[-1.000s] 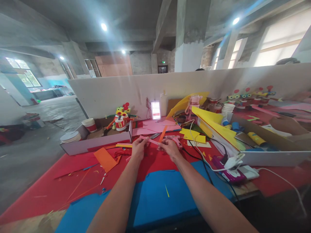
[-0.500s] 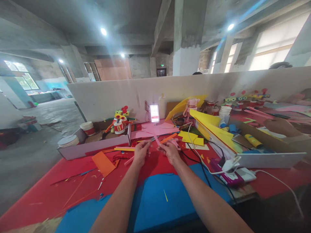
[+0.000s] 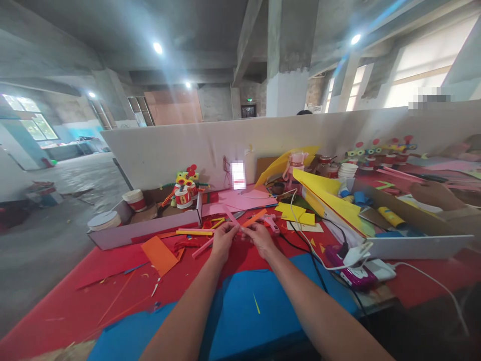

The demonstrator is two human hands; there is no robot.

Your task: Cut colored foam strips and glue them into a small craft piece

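Note:
My left hand [image 3: 223, 241] and my right hand [image 3: 262, 240] are close together above the red table cover, fingers pinched. A pink paper strip [image 3: 230, 214] rises up and left from between my fingertips. An orange paper strip [image 3: 255, 216] slants up and right from the same spot. The two strips seem to meet at the fingertips, where my fingers hide the join. Just beyond my right hand lies a pink glue gun [image 3: 271, 223]. Yellow and pink strips [image 3: 195, 231] lie left of my left hand.
Left stands a shallow box [image 3: 150, 231] with paper cups and a paper-cup figure [image 3: 184, 193]. An orange card [image 3: 161, 254] lies nearby. At right are cables, a purple power strip [image 3: 351, 268] and a box [image 3: 417, 248] of paper pieces. Blue sheets [image 3: 255, 321] cover the front.
My hands have come together from a small gap. The pink strip, earlier held up by my right hand, has shifted left with its end between both hands. The orange strip has moved slightly left.

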